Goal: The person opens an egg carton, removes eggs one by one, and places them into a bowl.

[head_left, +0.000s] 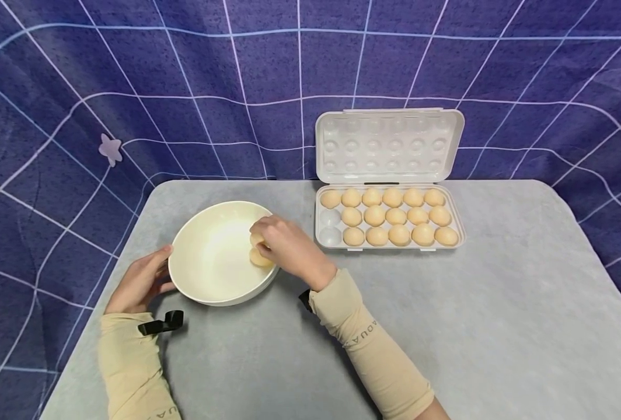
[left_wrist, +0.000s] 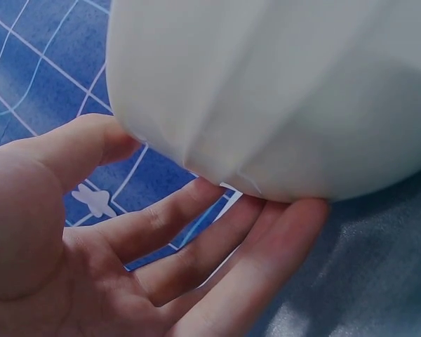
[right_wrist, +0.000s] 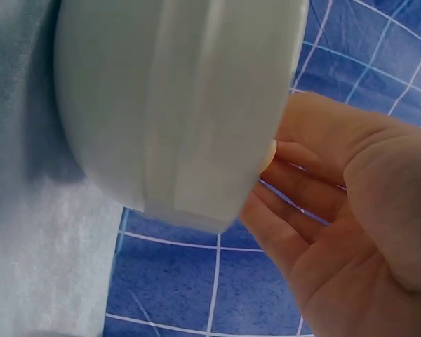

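A cream bowl (head_left: 205,256) stands on the left part of the table. My left hand (head_left: 138,281) rests against its outer left wall, thumb near the rim, with the fingertips (left_wrist: 309,210) touching the wall in the left wrist view. Over the bowl's right rim, my right hand (head_left: 288,244) pinches an egg (head_left: 256,239), mostly hidden by the fingers. A second egg (head_left: 260,258) lies inside the bowl just below that hand. In the right wrist view, only a sliver of egg (right_wrist: 269,156) shows between the bowl's rim and the fingers.
An egg carton (head_left: 318,224) with its lid (head_left: 389,134) raised stands at the back, right of the bowl. Several eggs (head_left: 396,216) fill its rows; two cups in the left column are empty. Grey table (head_left: 447,326); blue gridded cloth (head_left: 268,70) hangs behind.
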Demonstrator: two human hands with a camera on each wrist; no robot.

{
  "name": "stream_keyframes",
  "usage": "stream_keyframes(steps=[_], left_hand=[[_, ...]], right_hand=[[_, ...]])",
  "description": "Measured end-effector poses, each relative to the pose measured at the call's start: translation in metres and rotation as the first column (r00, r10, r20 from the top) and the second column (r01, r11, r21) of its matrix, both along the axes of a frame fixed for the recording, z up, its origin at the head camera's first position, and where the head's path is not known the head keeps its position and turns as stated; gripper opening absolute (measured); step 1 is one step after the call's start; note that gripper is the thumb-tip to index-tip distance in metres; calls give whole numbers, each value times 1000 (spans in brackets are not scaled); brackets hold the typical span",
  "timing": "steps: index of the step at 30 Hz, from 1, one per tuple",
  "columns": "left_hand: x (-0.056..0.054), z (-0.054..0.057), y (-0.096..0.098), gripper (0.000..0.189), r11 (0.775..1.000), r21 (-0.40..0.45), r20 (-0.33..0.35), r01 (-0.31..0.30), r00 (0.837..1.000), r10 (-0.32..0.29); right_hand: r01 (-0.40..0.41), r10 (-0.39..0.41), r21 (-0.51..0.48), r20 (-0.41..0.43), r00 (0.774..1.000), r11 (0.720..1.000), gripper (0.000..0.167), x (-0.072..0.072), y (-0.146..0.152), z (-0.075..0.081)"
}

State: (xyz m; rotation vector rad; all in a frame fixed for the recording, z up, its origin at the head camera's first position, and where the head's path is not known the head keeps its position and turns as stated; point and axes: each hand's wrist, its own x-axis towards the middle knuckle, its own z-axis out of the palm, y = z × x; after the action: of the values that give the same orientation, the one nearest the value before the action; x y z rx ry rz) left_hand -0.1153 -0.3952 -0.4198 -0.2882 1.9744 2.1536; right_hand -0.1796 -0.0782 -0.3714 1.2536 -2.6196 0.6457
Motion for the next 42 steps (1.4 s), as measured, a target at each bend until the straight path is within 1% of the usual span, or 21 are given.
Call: stream_keyframes(steps=[4, 9, 18, 21, 24, 28, 32, 36, 38, 42], left_hand=[[-1, 1, 3, 16, 1000, -10, -2, -1, 1000, 1], [0, 1, 4, 14, 1000, -24, -3, -4, 1000, 4], [-1, 1, 4, 15, 1000, -14, 0, -9, 1000, 9], [-1, 2, 3, 14, 1000, -19, 5, -12, 1000, 12], [-1, 2, 4, 13, 999, -33, 6, -16, 1000, 16], [-1, 2, 5, 14, 999, -35, 8, -17, 1000, 17], [-1, 2, 7, 14, 999, -36, 17, -14, 1000, 15], [-1, 3, 6, 16, 998, -54, 21, -16, 1000, 17], [-1, 3, 5, 19, 998, -61, 22, -17, 1000, 19], [0, 2, 3, 36, 997, -77, 20, -14, 1000, 16]], right_hand=[[27, -26, 29, -32, 999, 999, 8, 0, -2, -5], [44, -41, 65, -53, 998, 997, 8, 0, -5, -8], [102, -95, 133, -55, 994, 986, 9, 0, -13, -9], [107, -100, 156, -52, 994, 982, 10, 0, -16, -9], [99, -94, 175, -35, 995, 980, 11, 0, -18, -10], [90, -92, 173, 6, 996, 981, 11, -1, -18, -11], [79, -86, 155, 36, 996, 985, 13, -1, -15, -11], [47, -53, 129, 44, 998, 991, 15, -2, -14, -11], [24, -30, 120, 48, 998, 993, 17, -3, -13, -10], [-29, 21, 85, 91, 996, 996, 25, -6, -8, -7]])
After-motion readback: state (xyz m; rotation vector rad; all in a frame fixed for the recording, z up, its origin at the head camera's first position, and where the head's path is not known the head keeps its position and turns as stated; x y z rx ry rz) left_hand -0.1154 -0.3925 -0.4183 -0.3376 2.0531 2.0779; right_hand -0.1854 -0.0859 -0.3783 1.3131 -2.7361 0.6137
